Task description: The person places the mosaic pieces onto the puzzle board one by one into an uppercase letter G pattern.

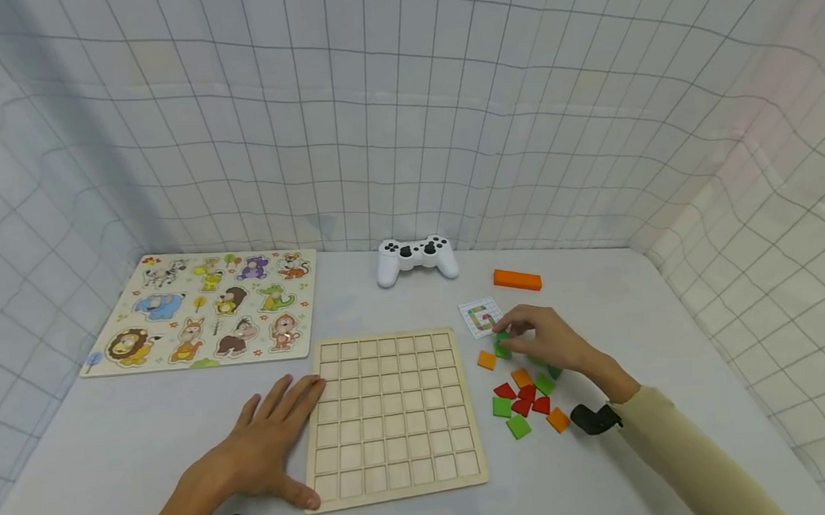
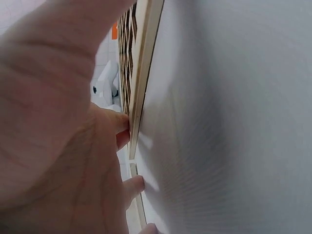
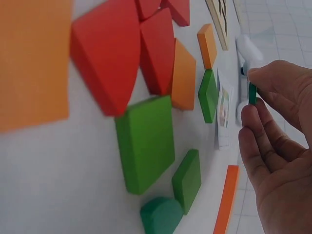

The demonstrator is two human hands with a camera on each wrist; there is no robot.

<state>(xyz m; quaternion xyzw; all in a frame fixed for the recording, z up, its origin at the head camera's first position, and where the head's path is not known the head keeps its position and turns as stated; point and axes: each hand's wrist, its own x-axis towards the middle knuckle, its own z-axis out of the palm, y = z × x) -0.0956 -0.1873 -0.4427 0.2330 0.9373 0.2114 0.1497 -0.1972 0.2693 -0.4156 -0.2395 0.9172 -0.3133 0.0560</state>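
Observation:
A wooden grid board (image 1: 397,428) lies on the white table. My left hand (image 1: 264,444) rests along its left side, fingers spread, with the thumb at the near left corner. Between thumb and fingertips, my right hand (image 1: 548,340) pinches a small dark green piece (image 3: 252,93), raised above the table beside a printed pattern card (image 1: 477,316). Below that hand lie loose flat pieces: green squares (image 3: 146,144), orange squares (image 1: 486,360) and red rounded wedges (image 3: 109,53). A darker green rounded piece (image 3: 161,214) is partly cut off in the right wrist view.
At the back left lies an animal puzzle board (image 1: 203,306). A white game controller (image 1: 416,259) sits at the back middle, and an orange bar (image 1: 517,279) lies to its right. White gridded curtain (image 1: 404,116) encloses the table's back and sides.

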